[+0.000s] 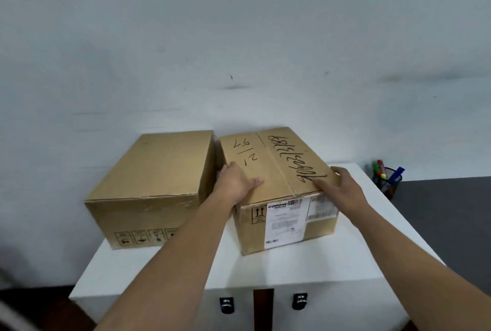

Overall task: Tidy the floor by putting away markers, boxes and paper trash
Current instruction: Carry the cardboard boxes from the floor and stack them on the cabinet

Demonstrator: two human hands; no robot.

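Observation:
Two brown cardboard boxes stand side by side on a white cabinet top (305,267). The right box (281,171) has black handwriting on its lid and a white shipping label on its front. My left hand (236,182) grips its left top edge, thumb on the lid and fingers down the side. My right hand (337,184) holds its right front corner. The left box (151,184) is plain, with handling symbols printed low on its front, and nothing touches it. A black mesh cup (386,180) with several markers stands at the cabinet's far right corner.
A pale wall rises right behind the boxes. Two black dial locks (299,301) sit on the cabinet front below. A dark grey surface (446,211) lies to the right of the cabinet, and dark floor shows at the lower left.

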